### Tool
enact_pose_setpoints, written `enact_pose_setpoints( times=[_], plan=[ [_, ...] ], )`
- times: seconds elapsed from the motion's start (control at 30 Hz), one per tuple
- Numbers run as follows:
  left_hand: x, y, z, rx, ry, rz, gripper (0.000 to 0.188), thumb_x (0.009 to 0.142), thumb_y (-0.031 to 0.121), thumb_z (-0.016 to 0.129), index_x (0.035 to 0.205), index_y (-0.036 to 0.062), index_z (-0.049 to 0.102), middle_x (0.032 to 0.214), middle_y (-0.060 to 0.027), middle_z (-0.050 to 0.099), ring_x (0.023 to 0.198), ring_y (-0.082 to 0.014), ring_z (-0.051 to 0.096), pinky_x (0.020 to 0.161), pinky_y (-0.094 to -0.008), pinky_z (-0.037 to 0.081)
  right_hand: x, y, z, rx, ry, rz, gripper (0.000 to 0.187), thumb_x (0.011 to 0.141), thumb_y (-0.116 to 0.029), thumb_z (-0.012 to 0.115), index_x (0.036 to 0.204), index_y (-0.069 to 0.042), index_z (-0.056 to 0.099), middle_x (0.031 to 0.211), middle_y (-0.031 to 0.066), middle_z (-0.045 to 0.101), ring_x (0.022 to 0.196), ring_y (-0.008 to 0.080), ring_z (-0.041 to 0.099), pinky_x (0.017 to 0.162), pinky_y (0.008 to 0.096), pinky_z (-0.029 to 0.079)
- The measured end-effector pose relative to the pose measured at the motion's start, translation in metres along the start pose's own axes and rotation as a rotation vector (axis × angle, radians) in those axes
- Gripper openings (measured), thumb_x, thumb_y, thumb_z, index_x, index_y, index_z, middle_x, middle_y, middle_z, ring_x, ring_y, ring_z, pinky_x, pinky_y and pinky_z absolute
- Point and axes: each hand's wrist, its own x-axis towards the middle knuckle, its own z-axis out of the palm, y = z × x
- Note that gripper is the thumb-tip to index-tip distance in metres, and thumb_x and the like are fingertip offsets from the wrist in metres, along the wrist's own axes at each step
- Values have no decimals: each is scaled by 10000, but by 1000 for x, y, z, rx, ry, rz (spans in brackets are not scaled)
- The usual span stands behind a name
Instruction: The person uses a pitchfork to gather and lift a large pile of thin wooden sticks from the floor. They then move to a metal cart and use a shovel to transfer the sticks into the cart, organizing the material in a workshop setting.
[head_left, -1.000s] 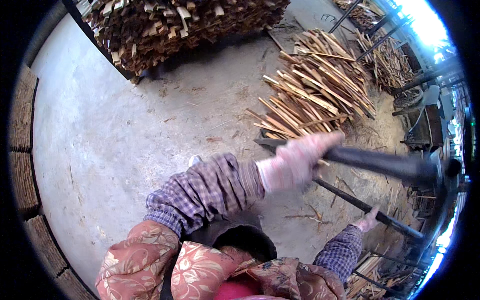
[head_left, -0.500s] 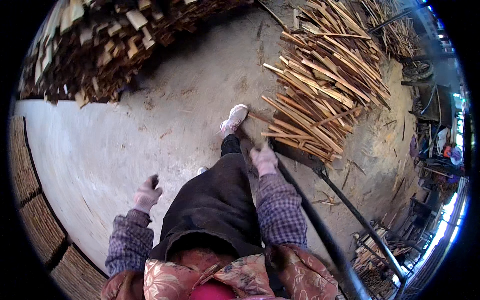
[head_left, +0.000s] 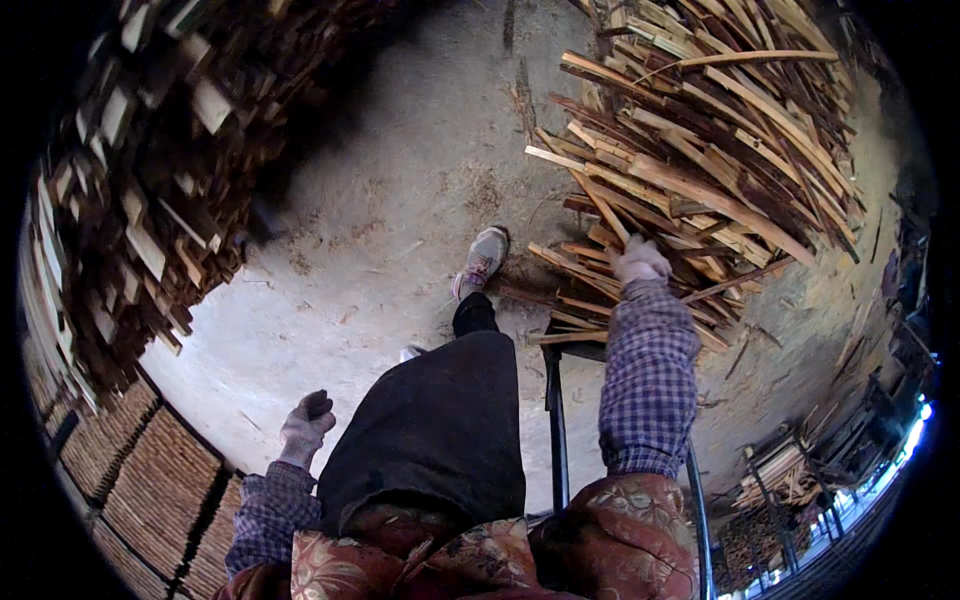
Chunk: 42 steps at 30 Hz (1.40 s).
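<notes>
My right hand [head_left: 642,260], in a pale glove, is on a heap of loose wooden strips [head_left: 715,195] at the right. One strip [head_left: 602,205] slants up to its fingers; the fingertips are hidden among the wood, so I cannot tell whether they grip it. The heap lies over the dark end of a metal cart [head_left: 578,350], whose bars run back along both sides of my right forearm. My left hand [head_left: 307,428], in a pale glove with dark fingertips, hangs beside my dark apron. Its fingers are curled in and nothing shows in them.
A tall stack of split wood [head_left: 150,200] fills the upper left, blurred. Below it stand bundled blocks of thin strips [head_left: 150,480]. Concrete floor [head_left: 390,190] lies between stack and heap. More wood on racks [head_left: 775,480] is at the lower right.
My right hand has moved from by the cart's bar, forward and right onto the wooden strips. The left hand stays low at my side. The wood stack at the left looms larger.
</notes>
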Motion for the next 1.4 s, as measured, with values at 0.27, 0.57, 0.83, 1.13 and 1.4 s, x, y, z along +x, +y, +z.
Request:
enact_pose_setpoints(
  times=[0.27, 0.57, 0.83, 1.13, 1.4],
  plan=[
    [36, 145, 10, 39, -110, 108, 522, 730, -40, 578, 1231, 40, 457, 1131, -103, 570, 1036, -182, 545, 859, -288, 459, -13, 11, 21, 311, -40, -9, 291, 868, -283, 481, 1062, -74, 540, 896, 88, 629, 831, 272, 618, 690, 386, 517],
    [68, 275, 19, 503, -324, 281, 499, 743, 73, 617, 1218, 20, 476, 1126, -99, 578, 1045, -181, 541, 931, -281, 394, -269, -1, 132, 957, -231, 391, 431, 749, -485, 549, 940, -102, 600, 902, 181, 623, 892, 341, 592, 767, 427, 459],
    [107, 400, 15, 611, -459, 492, 428, 751, 82, 649, 1161, 52, 531, 1068, -68, 609, 973, -155, 567, 858, -265, 432, -291, -77, 136, 2077, 181, 1188, 292, 784, -328, 622, 817, -63, 504, 529, -3, 456, 400, 86, 413, 334, 242, 354],
    [74, 484, 81, 1125, -203, 505, 453, 750, 201, 658, 1164, 72, 528, 1051, -69, 619, 975, -174, 575, 857, -272, 433, -95, 10, 131, 2447, 520, 1067, 257, 832, -307, 580, 918, -73, 514, 579, -14, 475, 402, 87, 390, 339, 236, 308],
    [99, 504, 174, 1065, -228, 650, 471, 756, 253, 656, 1180, 105, 514, 1030, -72, 631, 952, -193, 590, 828, -294, 445, -41, 22, 81, 2060, 16, 532, 365, 836, -182, 608, 1143, -11, 511, 1029, 86, 578, 882, 153, 549, 720, 265, 475]
  ],
)
